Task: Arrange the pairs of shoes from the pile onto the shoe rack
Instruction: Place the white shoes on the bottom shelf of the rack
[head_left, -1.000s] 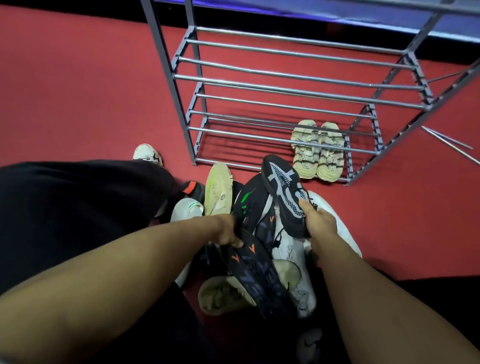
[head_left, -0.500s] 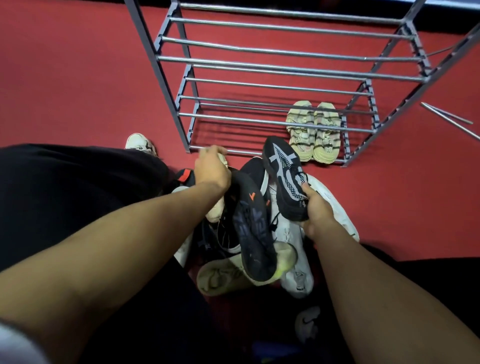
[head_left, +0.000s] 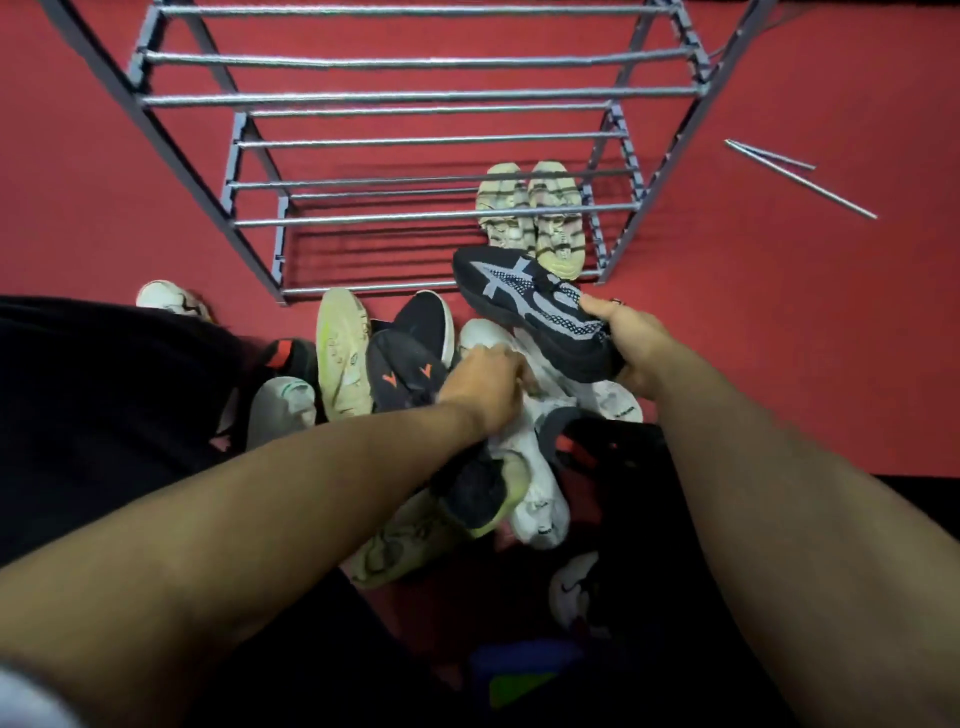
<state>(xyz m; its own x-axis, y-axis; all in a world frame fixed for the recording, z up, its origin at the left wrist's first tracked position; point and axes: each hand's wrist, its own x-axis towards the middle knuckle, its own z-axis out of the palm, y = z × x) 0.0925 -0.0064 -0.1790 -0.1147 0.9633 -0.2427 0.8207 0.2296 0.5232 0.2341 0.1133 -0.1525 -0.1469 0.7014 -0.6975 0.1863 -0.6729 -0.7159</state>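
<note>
At the far left a white shoe (head_left: 169, 300) lies on the red floor (head_left: 104, 197), partly hidden by a dark trouser leg (head_left: 93, 415). Right of it begins the pile (head_left: 415, 415), near and between the knees: a grey-white shoe (head_left: 283, 410), a cream shoe (head_left: 343, 358) with its sole up, then a black shoe (head_left: 400, 374) with orange marks. The left hand (head_left: 485, 387) reaches into the middle of the pile with fingers curled down onto a white shoe (head_left: 535, 499); whether its grip has closed on that shoe I cannot tell, since the fingertips are hidden. Nearer, below that forearm, a black shoe with a yellow-green sole lies over a pale one.

Beyond the pile stands the rack (head_left: 415, 98), a grey frame of metal bars. On the right end of its lowest tier sits a beige pair (head_left: 530, 213), side by side, toes toward the near side.

The right hand (head_left: 631, 345) holds a black sneaker (head_left: 530, 306) with grey stripes, its grip clasped round the heel, thumb on the collar. The sneaker is raised above the right part of the pile, toe pointing far-left, just near of the beige pair.

Far right, two loose rods (head_left: 795, 174) lie on the floor, well apart from the rack.
</note>
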